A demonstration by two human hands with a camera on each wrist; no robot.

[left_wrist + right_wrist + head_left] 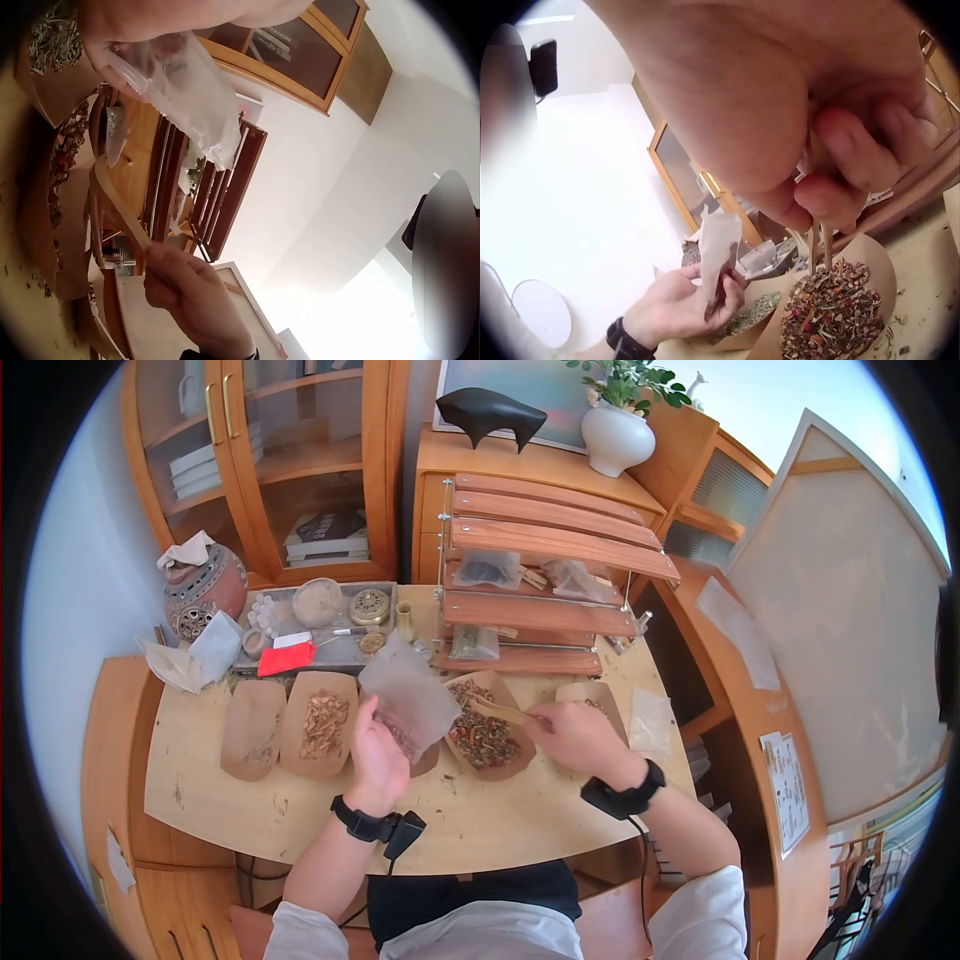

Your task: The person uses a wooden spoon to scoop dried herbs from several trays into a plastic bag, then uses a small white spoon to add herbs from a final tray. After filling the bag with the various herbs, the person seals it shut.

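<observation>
My left hand (pixel 376 762) holds up a translucent pouch (pixel 408 688) by its lower part, with some dark bits showing at its bottom. In my right hand (pixel 585 738) are wooden tongs (pixel 502 710), pinched between thumb and fingers. Their tips reach down to a mixed heap of dried petals and herbs (pixel 832 311) in a brown paper tray (pixel 512 762). The right wrist view shows both prongs of the tongs at the heap's edge. The pouch stands left of that tray, partly covering another tray with green dried herbs (pixel 754 313).
More paper trays stand in the row, one with tan chips (pixel 325 725). Behind are a grey tray (pixel 340 650) with small jars and a red packet (pixel 286 658), and a tiered wooden rack (pixel 540 610) with small bags. A patterned pot (pixel 205 595) stands at back left.
</observation>
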